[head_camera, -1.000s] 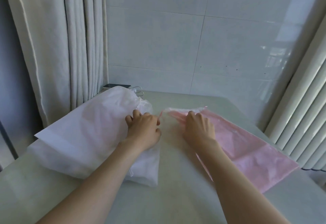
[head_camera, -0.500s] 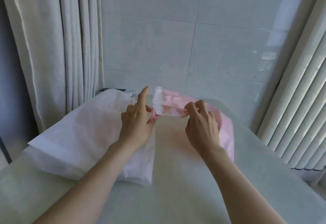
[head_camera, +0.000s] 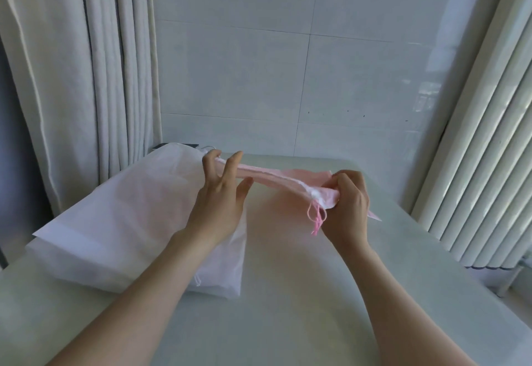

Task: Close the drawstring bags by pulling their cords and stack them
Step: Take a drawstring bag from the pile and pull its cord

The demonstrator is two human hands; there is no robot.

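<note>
A pink drawstring bag (head_camera: 273, 177) is lifted off the table and stretched between both hands. My right hand (head_camera: 347, 204) grips its gathered mouth end, and a pink cord (head_camera: 316, 219) dangles below that fist. My left hand (head_camera: 220, 193) holds the bag's other end between thumb and fingers, with the fingers nearly straight. A stack of white drawstring bags (head_camera: 121, 221) lies on the left part of the table, under my left forearm.
The pale table (head_camera: 288, 293) meets a tiled wall at the back. Curtains (head_camera: 86, 77) hang at the left, a ribbed radiator (head_camera: 483, 164) stands at the right. A dark flat object (head_camera: 175, 145) with a wire lies behind the white stack.
The pink bag went from lying flat on the table to being held up. My hands moved apart, the right one to the right with the mouth end, and the cord now hangs free.
</note>
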